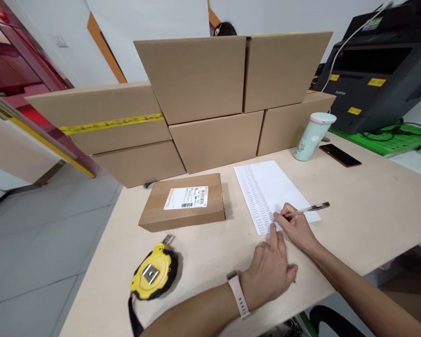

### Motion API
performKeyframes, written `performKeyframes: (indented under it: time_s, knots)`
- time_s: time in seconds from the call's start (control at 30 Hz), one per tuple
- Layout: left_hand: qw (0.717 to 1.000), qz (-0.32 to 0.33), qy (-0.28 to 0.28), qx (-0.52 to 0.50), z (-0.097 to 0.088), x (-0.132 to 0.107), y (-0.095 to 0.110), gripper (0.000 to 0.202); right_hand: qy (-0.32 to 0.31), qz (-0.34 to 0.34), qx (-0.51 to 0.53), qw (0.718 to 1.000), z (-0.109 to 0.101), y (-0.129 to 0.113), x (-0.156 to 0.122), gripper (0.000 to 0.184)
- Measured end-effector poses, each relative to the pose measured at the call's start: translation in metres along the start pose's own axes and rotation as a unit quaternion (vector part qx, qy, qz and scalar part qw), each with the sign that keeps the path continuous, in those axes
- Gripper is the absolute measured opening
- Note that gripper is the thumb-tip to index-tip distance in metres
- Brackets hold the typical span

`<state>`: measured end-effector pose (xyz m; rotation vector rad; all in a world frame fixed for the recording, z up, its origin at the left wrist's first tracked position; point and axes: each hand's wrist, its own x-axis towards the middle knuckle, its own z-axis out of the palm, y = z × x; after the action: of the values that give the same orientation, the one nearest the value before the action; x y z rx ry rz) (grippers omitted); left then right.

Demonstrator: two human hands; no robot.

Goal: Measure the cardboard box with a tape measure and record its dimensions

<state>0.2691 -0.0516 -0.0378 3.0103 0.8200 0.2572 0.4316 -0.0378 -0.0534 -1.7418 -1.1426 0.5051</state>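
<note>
My right hand (296,227) is closed around a pen (317,207), its tip end down at the printed rows near the lower edge of a white paper sheet (279,187). Just left of it, my left hand (268,269) rests on the table with the index finger stretched to the sheet's lower edge. Its thumb stands apart, some other fingers are bent, and I see nothing held in it. To the left of the sheet lies a small cardboard box (196,216) with a white shipping label. A yellow and black tape measure (164,267) lies nearer to me, left of my hands.
Stacked cardboard boxes (215,145) form a wall along the table's (368,201) back edge. At the back right stand a mint tumbler (310,138), a phone (341,155) and a dark printer (361,79). The top of a person's head (226,29) shows behind the boxes.
</note>
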Motion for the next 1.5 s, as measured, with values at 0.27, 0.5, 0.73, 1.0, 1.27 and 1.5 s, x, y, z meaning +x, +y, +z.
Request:
performKeyframes:
  time_s: [0.27,0.5,0.73,1.0,1.27,1.5]
  knots:
    - [1.000,0.018,0.009,0.014,-0.0009,0.0023,-0.0027,0.072,-0.001,-0.008,-0.003,1.000,0.0001,-0.0003,0.0004,0.029]
    - [1.000,0.023,0.008,0.012,0.0012,0.0044,-0.0032,0.073,0.002,-0.003,-0.009,1.000,0.0001,-0.0029,0.0009,0.028]
    - [1.000,0.024,0.004,0.016,0.0013,0.0033,-0.0026,0.074,0.010,-0.014,-0.017,1.000,-0.0003,-0.0036,0.0016,0.027]
    - [1.000,0.023,0.003,0.019,0.0025,0.0031,-0.0024,0.074,0.012,-0.012,-0.023,1.000,-0.0008,-0.0065,0.0011,0.026]
    - [1.000,0.026,0.005,0.011,0.0006,0.0036,-0.0040,0.072,0.023,-0.007,-0.007,1.000,-0.0009,-0.0075,0.0007,0.027]
    - [1.000,0.023,0.000,0.013,0.0014,0.0041,-0.0028,0.074,0.016,-0.013,-0.019,1.000,-0.0010,-0.0058,0.0005,0.025]
